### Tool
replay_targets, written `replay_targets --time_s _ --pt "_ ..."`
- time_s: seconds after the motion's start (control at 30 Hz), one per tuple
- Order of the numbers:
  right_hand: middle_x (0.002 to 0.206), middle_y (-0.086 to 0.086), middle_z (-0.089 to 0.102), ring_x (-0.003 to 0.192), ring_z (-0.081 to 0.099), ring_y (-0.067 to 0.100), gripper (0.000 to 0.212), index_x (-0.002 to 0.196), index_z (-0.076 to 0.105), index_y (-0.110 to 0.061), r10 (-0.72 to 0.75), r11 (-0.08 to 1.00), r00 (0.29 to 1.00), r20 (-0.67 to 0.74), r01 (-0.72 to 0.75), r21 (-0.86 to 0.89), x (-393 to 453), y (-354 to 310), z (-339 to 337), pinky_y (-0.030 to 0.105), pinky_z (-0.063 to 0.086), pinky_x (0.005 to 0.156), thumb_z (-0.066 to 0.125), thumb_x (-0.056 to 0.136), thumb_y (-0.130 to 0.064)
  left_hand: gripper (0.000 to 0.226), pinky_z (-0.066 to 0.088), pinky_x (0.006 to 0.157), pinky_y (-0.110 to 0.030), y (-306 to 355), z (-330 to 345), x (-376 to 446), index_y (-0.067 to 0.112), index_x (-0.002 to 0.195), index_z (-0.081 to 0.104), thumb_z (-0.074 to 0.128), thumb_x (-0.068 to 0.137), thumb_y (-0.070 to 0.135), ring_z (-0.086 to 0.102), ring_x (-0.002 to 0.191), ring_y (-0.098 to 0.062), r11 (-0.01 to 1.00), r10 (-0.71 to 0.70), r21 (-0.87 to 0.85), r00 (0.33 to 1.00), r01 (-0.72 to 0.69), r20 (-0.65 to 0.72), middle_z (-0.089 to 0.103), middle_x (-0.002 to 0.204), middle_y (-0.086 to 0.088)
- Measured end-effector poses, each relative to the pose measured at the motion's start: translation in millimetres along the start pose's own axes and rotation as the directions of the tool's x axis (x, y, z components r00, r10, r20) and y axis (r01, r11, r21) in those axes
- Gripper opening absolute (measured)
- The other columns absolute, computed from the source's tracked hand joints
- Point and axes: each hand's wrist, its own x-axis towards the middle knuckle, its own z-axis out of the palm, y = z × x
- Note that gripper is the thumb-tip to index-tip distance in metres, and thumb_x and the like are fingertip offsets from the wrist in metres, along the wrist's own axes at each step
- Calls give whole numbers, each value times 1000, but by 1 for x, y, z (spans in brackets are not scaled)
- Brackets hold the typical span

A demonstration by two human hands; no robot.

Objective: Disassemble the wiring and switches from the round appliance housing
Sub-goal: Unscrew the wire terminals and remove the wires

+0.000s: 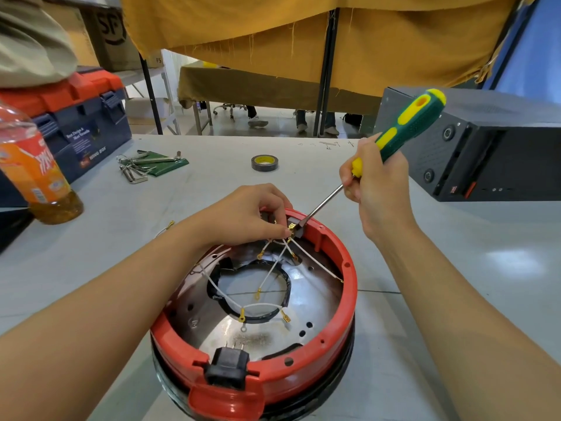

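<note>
A round red housing (340, 323) with a shiny metal inside lies on the table in front of me. White wires (274, 265) with brass terminals cross its middle. A black power socket (226, 370) sits in its near rim. At the far rim my left hand (246, 215) pinches the wire terminals at a small switch block (294, 226). My right hand (375, 185) grips a green and yellow screwdriver (409, 123), and its flat tip touches that same block.
A roll of black tape (264, 162) and a set of hex keys (142, 165) lie farther back. An orange drink bottle (33, 171) and a blue and red toolbox (76, 117) stand at the left. A black computer case (485, 147) lies at the right.
</note>
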Motion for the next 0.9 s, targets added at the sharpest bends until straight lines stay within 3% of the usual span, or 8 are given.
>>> replay_targets --time_s 0.13,0.37,0.9 --pt "46 -3 50 41 40 10 19 78 42 -21 -68 997 995 71 70 -28 -5 -7 2 16 30 39 44 95 -15 11 40 89 -16 1 0 -1 20 68 68 74 77 18 56 102 -2 1000 -6 -4 1000 6 1 56 108 16" --pt "49 0 55 38 40 8 22 77 42 -20 -125 989 979 163 135 -52 -10 -17 0 16 32 40 43 97 -11 9 41 89 -16 0 1 0 17 70 69 74 77 18 56 100 0 1000 -10 -6 1000 10 0 57 111 11" --pt "53 2 57 38 43 6 19 81 45 -18 -71 983 965 251 111 -148 -9 -28 2 15 34 40 44 99 -10 11 39 84 -14 0 1 0 20 68 68 74 77 19 56 98 2 1000 -10 -6 1000 10 3 57 111 12"
